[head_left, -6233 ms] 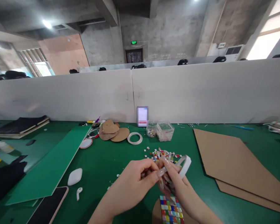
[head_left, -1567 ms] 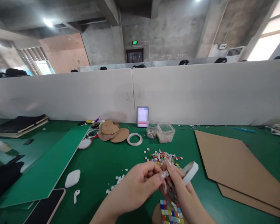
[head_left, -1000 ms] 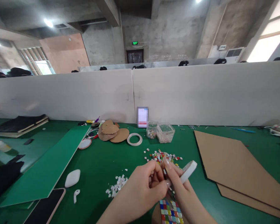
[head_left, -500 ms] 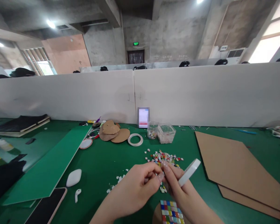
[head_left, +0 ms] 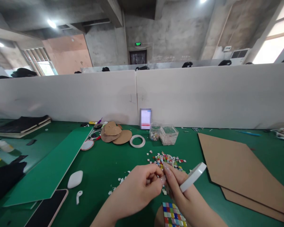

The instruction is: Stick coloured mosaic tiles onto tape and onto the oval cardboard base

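Observation:
My left hand (head_left: pixel 142 187) is closed in a pinch, its fingertips meeting those of my right hand (head_left: pixel 186 192) above the green table. What the left fingers pinch is too small and hidden to name. A roll of white tape (head_left: pixel 194 177) sticks out from the crook between my right thumb and fingers, and that hand is closed on it. Below my hands, a grid of coloured mosaic tiles (head_left: pixel 171 212) lies over a round piece of cardboard (head_left: pixel 158 217), partly covered by my right wrist. Just beyond my fingers spreads a pile of loose coloured tiles (head_left: pixel 168 157).
White scraps (head_left: pixel 121 180) lie left of my left forearm. Farther left are an earbud case (head_left: pixel 75 179), an earbud (head_left: pixel 79 197), a phone (head_left: pixel 47 209) and a green board (head_left: pixel 49 170). Clear containers (head_left: pixel 168 135) and cardboard discs (head_left: pixel 122 137) stand behind; cardboard sheets (head_left: pixel 241 167) lie right.
The tape roll has shifted slightly right and down with a small turn of my right hand. My left hand stays almost still, fingertips still together.

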Motion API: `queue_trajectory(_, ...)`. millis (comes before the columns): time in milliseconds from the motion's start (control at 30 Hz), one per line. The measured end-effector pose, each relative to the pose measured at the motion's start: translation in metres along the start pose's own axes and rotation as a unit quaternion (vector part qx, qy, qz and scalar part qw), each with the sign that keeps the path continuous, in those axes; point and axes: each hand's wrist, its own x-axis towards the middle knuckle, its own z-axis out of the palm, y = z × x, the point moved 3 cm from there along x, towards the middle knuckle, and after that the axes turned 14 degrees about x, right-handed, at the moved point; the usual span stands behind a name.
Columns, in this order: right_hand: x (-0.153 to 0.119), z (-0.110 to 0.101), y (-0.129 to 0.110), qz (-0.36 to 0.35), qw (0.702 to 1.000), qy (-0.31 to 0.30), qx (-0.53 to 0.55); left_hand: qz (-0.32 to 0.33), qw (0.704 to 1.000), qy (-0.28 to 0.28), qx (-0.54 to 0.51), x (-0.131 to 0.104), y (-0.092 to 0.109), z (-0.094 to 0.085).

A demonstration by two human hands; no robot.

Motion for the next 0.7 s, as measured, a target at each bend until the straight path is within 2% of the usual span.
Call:
queue_trajectory(167, 0.0023, 0.0022, 0.0008, -0.002, 1.0, -0.003, -0.02, -0.007, 1.0, 0.01, 0.002, 0.0005, 0.0005, -0.0002)
queue_trajectory(333, 0.0025, 0.0026, 0.0034, 0.028, 1.0, -0.005, 0.003, -0.009, 1.0, 0.017, 0.015, 0.0003, 0.0017, -0.0012)
queue_trajectory(700, 0.0058, 0.0055, -0.0008, 0.036, 0.999, -0.022, 0.034, 0.004, 0.999, 0.037, 0.027, -0.001, 0.0032, -0.0012)
